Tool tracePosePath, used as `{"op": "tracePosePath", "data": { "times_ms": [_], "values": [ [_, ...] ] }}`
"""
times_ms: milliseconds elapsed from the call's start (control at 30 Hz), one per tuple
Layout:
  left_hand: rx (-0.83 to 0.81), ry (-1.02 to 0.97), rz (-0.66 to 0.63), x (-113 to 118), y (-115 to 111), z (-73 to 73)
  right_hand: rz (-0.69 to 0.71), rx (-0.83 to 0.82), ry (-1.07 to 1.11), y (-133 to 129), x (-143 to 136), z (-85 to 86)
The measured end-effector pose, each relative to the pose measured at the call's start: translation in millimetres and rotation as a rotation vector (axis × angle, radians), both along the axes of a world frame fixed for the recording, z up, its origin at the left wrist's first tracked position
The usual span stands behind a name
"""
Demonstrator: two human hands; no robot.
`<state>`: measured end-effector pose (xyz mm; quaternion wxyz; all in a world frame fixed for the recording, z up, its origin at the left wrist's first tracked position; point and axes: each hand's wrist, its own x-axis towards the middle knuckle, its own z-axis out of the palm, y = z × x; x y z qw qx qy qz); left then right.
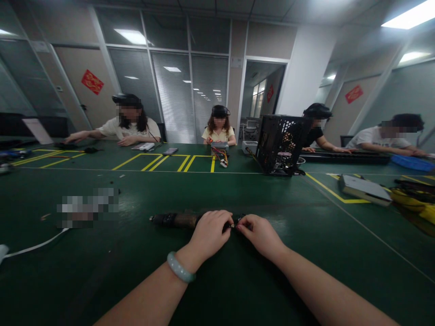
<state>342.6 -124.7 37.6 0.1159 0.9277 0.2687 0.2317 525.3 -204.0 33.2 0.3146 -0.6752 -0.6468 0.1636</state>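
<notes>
Across nearly the whole near half, a green table (146, 192) bears the work; far & right of ctr. stands a black computer case (283, 145). Both forearms (326, 276) are cut off at the near edge of view. Near ctr., a dark rod-shaped tool (185, 220) lies on the table, narrow tip to the left. L hand (211, 231) covers its right end, fingers curled over, thumb & index drawn together. R hand (260, 233), just beside, pinches thumb to index at a small glinting part (233, 225) betw. the hands. Step in hand, prob.: fitting or freeing this part; next move would call for a steady L hold w/ a fine R twist or pull. Unclear: part's exact shape, & whether it joins the tool's hidden end.
</notes>
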Motion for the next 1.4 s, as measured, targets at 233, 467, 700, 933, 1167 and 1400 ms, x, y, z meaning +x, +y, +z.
{"op": "tracePosePath", "data": {
  "times_ms": [233,467,700,933,1167,1400],
  "values": [
    [0.017,-0.011,0.001,0.9,1.1,-2.4,0.0,0.019,-0.007,0.9,1.4,-3.5],
    [0.012,-0.014,-0.006,1.5,1.6,-1.9,-0.008,0.007,0.001,1.2,0.1,-2.4],
    [-0.007,0.014,0.006,0.3,1.9,-2.3,-0.016,0.003,-0.022,0.7,-0.2,-1.8],
    [-0.009,0.019,0.03,-0.2,0.5,-1.5,-0.006,-0.014,-0.023,-0.7,-1.4,2.7],
    [-0.005,0.02,0.021,0.4,0.5,-0.9,-0.004,-0.019,-0.033,-0.1,-0.3,-0.1],
    [0.013,-0.023,-0.006,1.4,3.2,-4.2,-0.002,0.0,-0.033,1.4,0.7,-3.6]
  ]
}}
